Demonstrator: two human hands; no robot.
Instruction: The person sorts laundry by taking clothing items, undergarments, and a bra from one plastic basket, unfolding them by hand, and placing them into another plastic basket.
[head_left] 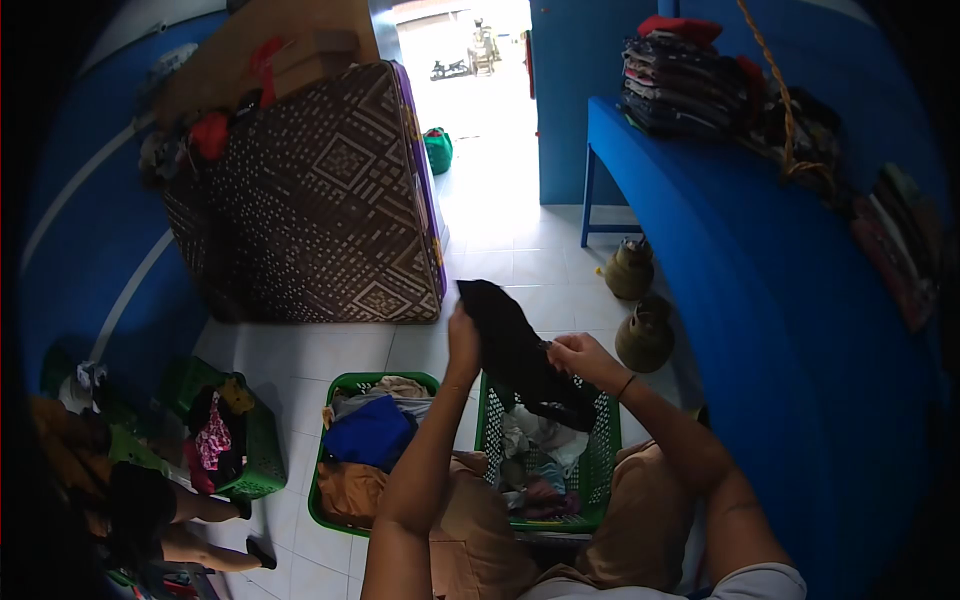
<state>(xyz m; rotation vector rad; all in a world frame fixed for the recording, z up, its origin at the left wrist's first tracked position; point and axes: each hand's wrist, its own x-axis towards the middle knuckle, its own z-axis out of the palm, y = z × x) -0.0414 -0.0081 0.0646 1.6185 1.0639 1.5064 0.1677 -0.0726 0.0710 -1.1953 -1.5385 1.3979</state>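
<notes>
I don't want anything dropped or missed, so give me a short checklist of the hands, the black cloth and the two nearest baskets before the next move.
1. Left hand gripping the black cloth: ok, near its upper left end.
2. Right hand gripping the same cloth: ok, at its right edge.
3. Black cloth laid flat: not ok, it hangs between the hands.
4. Black cloth clear of the green basket between the knees: cannot tell, its lower end overlaps the basket in this view.
5. Green basket by the left forearm empty: not ok, it holds a blue cloth and a brown cloth, among others.
</notes>
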